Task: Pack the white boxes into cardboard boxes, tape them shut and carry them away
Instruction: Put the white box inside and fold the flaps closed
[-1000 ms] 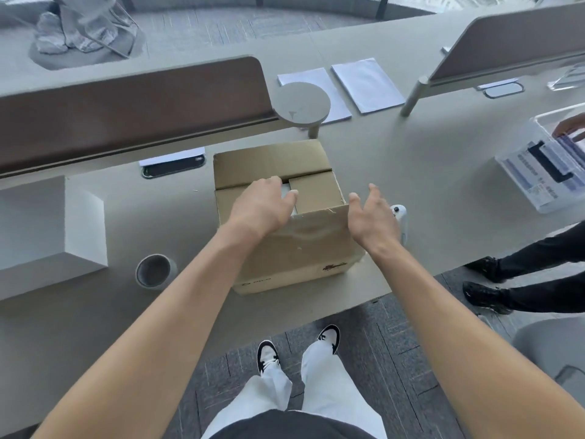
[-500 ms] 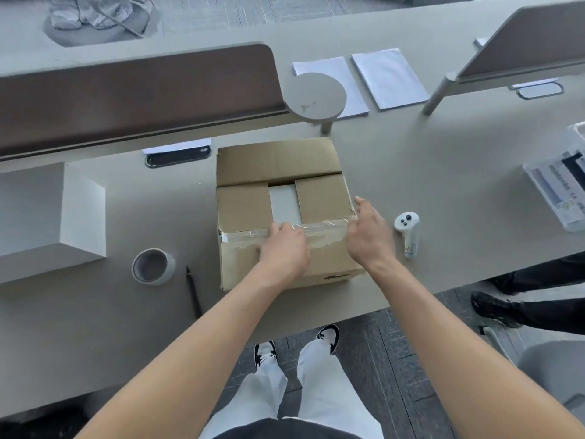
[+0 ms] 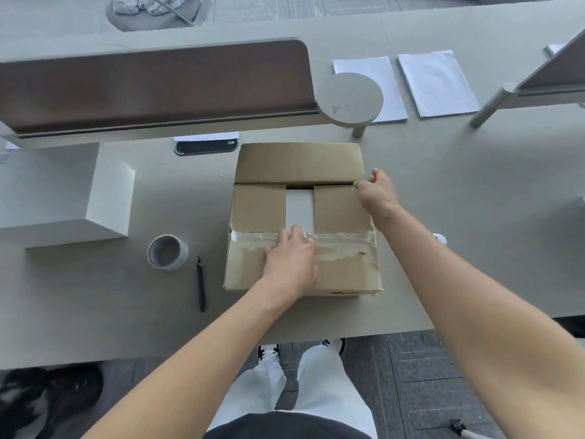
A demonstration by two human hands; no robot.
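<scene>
A cardboard box [image 3: 342, 210] stands on the desk in front of me, its two short flaps folded in. A white box [image 3: 299, 210] shows in the gap between them. The far flap [image 3: 300, 163] stands up and the near flap hangs down the front with old clear tape on it. My left hand [image 3: 292, 261] rests on the near flap at its taped fold, fingers laid flat. My right hand [image 3: 376, 193] pinches the right corner of the far flap. A second white box [image 3: 63, 198] sits at the left. A tape roll [image 3: 167, 251] stands beside the cardboard box.
A black pen or knife [image 3: 200, 283] lies between the tape roll and the box. A brown desk divider [image 3: 158, 87] runs behind, with a round grey stand [image 3: 349, 98] and two white sheets [image 3: 438, 83] to the right. A small white device [image 3: 440, 239] peeks out behind my right forearm.
My right hand moved from the box's near right corner to the far flap's right corner and pinched it. My left hand stayed on the near taped edge. The view came closer.
</scene>
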